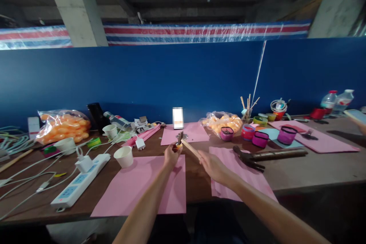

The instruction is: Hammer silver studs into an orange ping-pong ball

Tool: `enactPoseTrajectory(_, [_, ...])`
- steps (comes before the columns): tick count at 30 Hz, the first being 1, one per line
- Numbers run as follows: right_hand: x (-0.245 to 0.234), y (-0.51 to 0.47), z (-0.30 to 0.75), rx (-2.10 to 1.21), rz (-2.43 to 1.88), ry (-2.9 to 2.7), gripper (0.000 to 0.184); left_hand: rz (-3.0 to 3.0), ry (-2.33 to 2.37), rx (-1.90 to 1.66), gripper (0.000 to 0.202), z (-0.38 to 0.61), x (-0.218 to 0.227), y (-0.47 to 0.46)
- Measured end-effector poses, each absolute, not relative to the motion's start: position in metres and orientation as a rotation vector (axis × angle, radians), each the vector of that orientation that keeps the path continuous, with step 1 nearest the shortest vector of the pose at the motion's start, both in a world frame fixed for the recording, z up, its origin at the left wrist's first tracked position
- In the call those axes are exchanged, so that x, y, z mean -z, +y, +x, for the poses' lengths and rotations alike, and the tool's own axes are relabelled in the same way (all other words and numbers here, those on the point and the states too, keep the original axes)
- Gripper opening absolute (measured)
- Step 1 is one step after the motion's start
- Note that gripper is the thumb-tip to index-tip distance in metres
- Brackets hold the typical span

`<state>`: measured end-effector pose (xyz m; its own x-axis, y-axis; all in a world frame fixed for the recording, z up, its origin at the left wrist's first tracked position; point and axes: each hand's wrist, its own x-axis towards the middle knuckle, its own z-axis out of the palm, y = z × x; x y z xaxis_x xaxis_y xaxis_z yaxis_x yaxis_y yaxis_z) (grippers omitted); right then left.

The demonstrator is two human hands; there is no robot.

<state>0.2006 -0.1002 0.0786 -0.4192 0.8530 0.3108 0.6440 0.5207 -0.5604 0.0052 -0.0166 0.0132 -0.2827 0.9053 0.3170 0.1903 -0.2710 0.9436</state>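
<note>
My right hand (213,164) is closed round a pale wooden stick (191,148) that slants up and left. Its far end meets or nearly meets a narrow dark piece (180,137); whether the two are joined I cannot tell. My left hand (170,155) is closed just below that dark piece, with a bit of yellow and brown showing at its fingertips. What exactly it grips is too small to make out. Right behind the fingertips, a small pile of dark bits (185,136) lies on a pink sheet (168,137). Under my left forearm lies another pink sheet (128,187).
A claw hammer (274,155) lies on pink paper (228,175) at right. A white power strip (81,181) with cables and a paper cup (123,157) are at left. Bags of orange balls (64,127), purple bands (260,138) and a phone (178,118) stand behind. A person's hand (358,124) shows far right.
</note>
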Motion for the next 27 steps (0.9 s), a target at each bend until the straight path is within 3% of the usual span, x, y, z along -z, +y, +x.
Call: enactPoseTrajectory(27, [-0.085,-0.103,0.202,-0.48,-1.261,-2.169,0.028,1.35,1.354,-1.638,0.035,0.008,-0.016,-0.017])
